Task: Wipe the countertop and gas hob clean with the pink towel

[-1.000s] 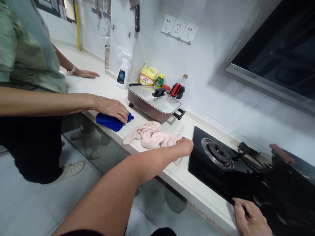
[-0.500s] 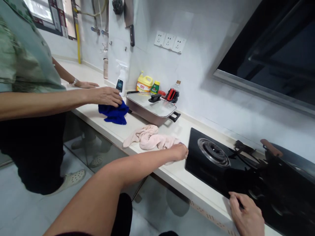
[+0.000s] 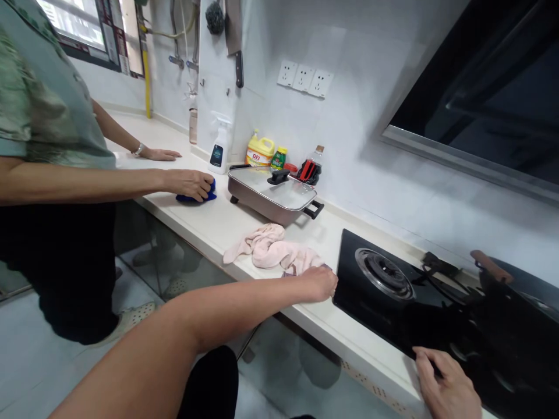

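My left hand (image 3: 321,283) is closed on the right end of a pale pink cloth (image 3: 275,249), pressing it to the white counter beside the cooktop. The rest of the cloth lies bunched to the left. At the lower right, my right hand (image 3: 449,384) rests on the front edge of the black cooktop (image 3: 345,267), thumb a little apart from the fingers and nothing visible in it. Its outer fingers are partly out of sight.
A co-worker's hand (image 3: 192,185) presses a blue cloth (image 3: 207,194) on the counter (image 3: 209,227). A lidded electric pan (image 3: 266,198) stands nearby. Behind are a spray bottle (image 3: 219,151), a yellow jug (image 3: 260,152) and a dark-wrapped bottle (image 3: 311,169). A cleaver (image 3: 233,35) hangs on the wall.
The co-worker's hand has moved slightly left, gathering the blue cloth under it. My left hand keeps hold of the pink cloth, and my right hand stays at the cooktop edge. The view shifts a little.
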Demonstrator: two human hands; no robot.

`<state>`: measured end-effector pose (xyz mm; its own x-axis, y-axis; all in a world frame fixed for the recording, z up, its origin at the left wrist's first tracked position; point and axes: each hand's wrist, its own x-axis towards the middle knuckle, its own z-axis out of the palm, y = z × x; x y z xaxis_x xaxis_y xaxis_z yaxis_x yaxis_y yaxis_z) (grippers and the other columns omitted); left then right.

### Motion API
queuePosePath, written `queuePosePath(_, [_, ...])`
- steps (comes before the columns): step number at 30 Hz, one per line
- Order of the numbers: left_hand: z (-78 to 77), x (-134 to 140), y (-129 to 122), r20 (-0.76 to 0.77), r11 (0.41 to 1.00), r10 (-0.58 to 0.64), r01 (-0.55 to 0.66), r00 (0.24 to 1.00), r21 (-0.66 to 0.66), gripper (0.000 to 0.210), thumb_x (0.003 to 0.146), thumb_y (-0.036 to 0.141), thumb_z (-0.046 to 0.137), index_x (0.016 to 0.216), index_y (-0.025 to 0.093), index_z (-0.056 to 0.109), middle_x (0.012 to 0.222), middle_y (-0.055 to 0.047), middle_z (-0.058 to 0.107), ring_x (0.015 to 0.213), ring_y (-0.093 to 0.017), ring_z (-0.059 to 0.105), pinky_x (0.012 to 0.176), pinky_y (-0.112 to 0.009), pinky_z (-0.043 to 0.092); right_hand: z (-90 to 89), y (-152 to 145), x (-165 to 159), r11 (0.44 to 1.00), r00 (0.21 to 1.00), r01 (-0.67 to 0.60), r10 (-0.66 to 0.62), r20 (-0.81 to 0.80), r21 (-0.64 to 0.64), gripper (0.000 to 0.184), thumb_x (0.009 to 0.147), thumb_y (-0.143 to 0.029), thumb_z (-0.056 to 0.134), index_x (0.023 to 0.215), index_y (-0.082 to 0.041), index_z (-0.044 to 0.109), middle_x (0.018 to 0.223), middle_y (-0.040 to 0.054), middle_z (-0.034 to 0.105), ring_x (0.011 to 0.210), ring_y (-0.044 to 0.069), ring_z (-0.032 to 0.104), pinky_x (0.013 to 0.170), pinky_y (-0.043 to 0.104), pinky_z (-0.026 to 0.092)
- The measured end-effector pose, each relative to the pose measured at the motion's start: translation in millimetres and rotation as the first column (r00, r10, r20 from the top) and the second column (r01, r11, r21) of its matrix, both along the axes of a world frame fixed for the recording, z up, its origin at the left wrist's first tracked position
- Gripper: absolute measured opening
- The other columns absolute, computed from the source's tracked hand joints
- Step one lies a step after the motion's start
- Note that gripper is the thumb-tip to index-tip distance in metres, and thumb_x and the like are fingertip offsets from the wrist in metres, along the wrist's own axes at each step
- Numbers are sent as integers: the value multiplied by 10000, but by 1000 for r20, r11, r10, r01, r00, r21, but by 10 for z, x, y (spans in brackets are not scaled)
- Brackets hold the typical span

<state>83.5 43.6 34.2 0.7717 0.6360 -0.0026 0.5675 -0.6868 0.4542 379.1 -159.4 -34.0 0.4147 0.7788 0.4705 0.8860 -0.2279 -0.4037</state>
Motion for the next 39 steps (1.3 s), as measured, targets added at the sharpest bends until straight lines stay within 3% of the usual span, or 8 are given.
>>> queuePosePath(7, [10, 156, 195, -13, 991, 87, -88, 996, -101, 71, 826, 160, 733, 887, 177, 764, 984, -73, 759, 953, -221, 720, 810, -291, 546, 10, -10, -35, 1000, 998, 5, -6, 55, 16, 397, 858, -562, 496, 882, -270, 763, 1043, 68, 782, 1004, 334, 683, 857, 478, 501])
queuePosePath(14, [0, 313, 344, 72, 962, 227, -212, 971, -174, 289, 972, 373, 679, 1163, 155, 682, 1226, -87, 692, 1123, -234, 667, 981, -468, 564, 25, 0, -69, 999, 997, -13, 9, 82, 53, 375, 864, -524, 510, 863, -246, 762, 1010, 85, 783, 967, 315, 688, 823, 431, 516])
queuePosePath(17, [-29, 287, 453, 157, 949, 224, -179, 962, -258, 274, 967, 382, 685, 1120, 155, 691, 1176, -77, 705, 1077, -222, 678, 952, -447, 573, 18, 2, -94, 998, 997, -22, 18, 70, 54, 370, 884, -507, 500, 877, -237, 754, 1025, 83, 775, 972, 298, 680, 825, 416, 519])
queuePosePath(24, [-54, 89, 550, 382, 879, 243, -36, 892, -475, 186, 973, 262, 516, 977, 157, 669, 852, -2, 710, 790, -117, 649, 725, -216, 508, -49, -5, -88, 997, 992, -35, 26, 120, 71, 349, 923, -469, 485, 914, -230, 738, 1036, 89, 767, 1013, 307, 670, 901, 440, 493])
queuePosePath(32, [61, 30, 511, 497, 802, 298, 69, 815, -594, 147, 891, 249, 506, 772, 180, 558, 746, 2, 629, 724, -111, 590, 718, -218, 511, -75, 0, -66, 992, 989, -64, 49, 140, 107, 340, 948, -451, 479, 920, -222, 729, 1019, 88, 759, 982, 286, 675, 873, 425, 498])
queuePosePath(39, [114, 5, 471, 472, 834, 223, 84, 853, -545, 153, 812, 238, 515, 672, 180, 536, 657, 2, 591, 662, -119, 595, 669, -229, 513, -71, 9, -79, 993, 994, -46, 35, 104, 105, 341, 947, -458, 482, 914, -226, 729, 1020, 80, 759, 993, 281, 672, 866, 416, 500])
